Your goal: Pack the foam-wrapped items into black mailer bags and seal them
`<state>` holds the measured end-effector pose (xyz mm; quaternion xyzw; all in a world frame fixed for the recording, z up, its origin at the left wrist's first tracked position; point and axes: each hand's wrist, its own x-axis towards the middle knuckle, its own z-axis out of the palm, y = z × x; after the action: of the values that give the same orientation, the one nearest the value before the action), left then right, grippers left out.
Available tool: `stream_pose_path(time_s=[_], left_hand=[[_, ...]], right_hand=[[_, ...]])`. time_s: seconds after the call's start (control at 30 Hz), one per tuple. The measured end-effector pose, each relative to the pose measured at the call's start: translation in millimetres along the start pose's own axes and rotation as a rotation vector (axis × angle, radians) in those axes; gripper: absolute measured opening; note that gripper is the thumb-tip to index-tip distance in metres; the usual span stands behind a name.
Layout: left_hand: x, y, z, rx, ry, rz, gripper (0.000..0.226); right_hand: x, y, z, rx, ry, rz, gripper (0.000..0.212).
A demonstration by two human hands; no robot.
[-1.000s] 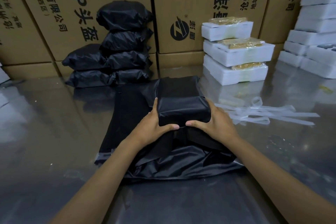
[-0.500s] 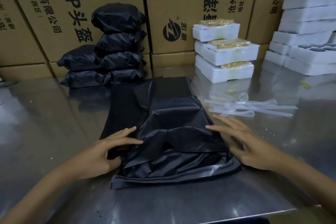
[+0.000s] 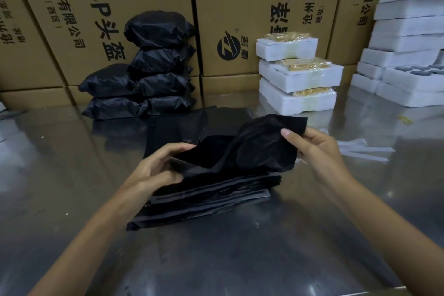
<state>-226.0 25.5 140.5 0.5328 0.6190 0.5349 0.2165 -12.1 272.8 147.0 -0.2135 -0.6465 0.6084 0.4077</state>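
Observation:
A black mailer bag (image 3: 242,149) is lifted off the flat stack of black mailer bags (image 3: 211,194) on the steel table. My left hand (image 3: 158,166) grips its near left edge. My right hand (image 3: 314,149) pinches its far right corner, raised a little above the stack. The bag sags between both hands; I cannot tell if anything is inside. Three foam-wrapped items (image 3: 300,79) with yellow contents stand stacked behind, to the right. Several filled black bags (image 3: 149,72) are piled at the back left.
Cardboard cartons (image 3: 134,7) wall off the back of the steel table (image 3: 72,175). A tall stack of white foam trays (image 3: 408,43) fills the right side. White peel-off strips (image 3: 362,149) lie just right of my right hand.
Both hands left the flat bag pile, took hold of one bag at its edges and lifted it. The packed bag I held a second ago is out of my hands.

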Motion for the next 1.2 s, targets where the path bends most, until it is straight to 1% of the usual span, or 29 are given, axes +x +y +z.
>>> stream_pose_path(time_s=[0.03, 0.07, 0.1, 0.17, 0.2, 0.27, 0.33, 0.37, 0.4, 0.43, 0.5, 0.53, 0.57, 0.63, 0.7, 0.77, 0.87, 0.97, 1.03, 1.1, 1.13, 1.2], left_hand=[[3, 0, 3, 0.042, 0.017, -0.006, 0.047], [6, 2, 8, 0.070, 0.096, -0.010, 0.040], [11, 4, 14, 0.046, 0.223, -0.017, 0.032], [26, 6, 17, -0.103, 0.490, -0.088, 0.023], [37, 6, 14, -0.161, 0.577, -0.130, 0.022], [60, 4, 7, -0.187, 0.669, -0.194, 0.025], [86, -5, 3, -0.143, 0.748, -0.248, 0.033], [99, -12, 3, -0.087, 0.772, -0.270, 0.033], [110, -22, 3, -0.005, 0.772, -0.306, 0.032], [120, -32, 3, 0.114, 0.739, -0.370, 0.032], [132, -49, 8, 0.356, 0.593, -0.526, 0.035], [136, -56, 11, 0.422, 0.540, -0.565, 0.034], [138, -63, 15, 0.438, 0.520, -0.569, 0.029], [141, -69, 22, 0.402, 0.545, -0.540, 0.020], [141, -71, 26, 0.369, 0.590, -0.516, 0.027], [141, -70, 27, 0.368, 0.601, -0.520, 0.032], [139, -64, 31, 0.333, 0.644, -0.518, 0.037], [133, -53, 33, 0.304, 0.738, -0.451, 0.038], [124, -45, 30, 0.331, 0.778, -0.381, 0.038], [112, -41, 29, 0.339, 0.762, -0.331, 0.036], [105, -42, 31, 0.339, 0.728, -0.332, 0.035], [91, -48, 36, 0.334, 0.629, -0.393, 0.034]], right_hand=[[5, 0, 1, -0.005, 0.004, -0.004, 0.019], [10, 0, 3, -0.010, 0.012, -0.003, 0.020], [16, 0, 4, -0.013, 0.025, 0.003, 0.019], [30, -1, 8, -0.019, 0.056, 0.031, 0.012], [39, -2, 12, -0.034, 0.069, 0.055, 0.008], [58, -1, 17, -0.090, 0.094, 0.108, 0.008], [79, 5, 23, -0.142, 0.129, 0.167, 0.022], [89, 9, 25, -0.173, 0.132, 0.201, 0.025], [97, 14, 27, -0.220, 0.120, 0.241, 0.024], [105, 19, 30, -0.281, 0.095, 0.292, 0.022], [114, 30, 37, -0.418, 0.018, 0.412, 0.015], [116, 36, 41, -0.471, -0.022, 0.449, 0.022], [117, 43, 45, -0.499, -0.041, 0.450, 0.027], [117, 56, 49, -0.496, 0.009, 0.390, 0.025], [115, 66, 50, -0.440, 0.073, 0.355, 0.024], [113, 73, 52, -0.375, 0.121, 0.341, 0.023], [107, 76, 55, -0.247, 0.182, 0.360, 0.023], [99, 69, 55, -0.163, 0.186, 0.367, 0.023], [94, 58, 51, -0.169, 0.164, 0.332, 0.026], [87, 48, 43, -0.186, 0.150, 0.300, 0.029], [82, 46, 39, -0.204, 0.140, 0.306, 0.030], [68, 48, 34, -0.276, 0.095, 0.344, 0.028]])
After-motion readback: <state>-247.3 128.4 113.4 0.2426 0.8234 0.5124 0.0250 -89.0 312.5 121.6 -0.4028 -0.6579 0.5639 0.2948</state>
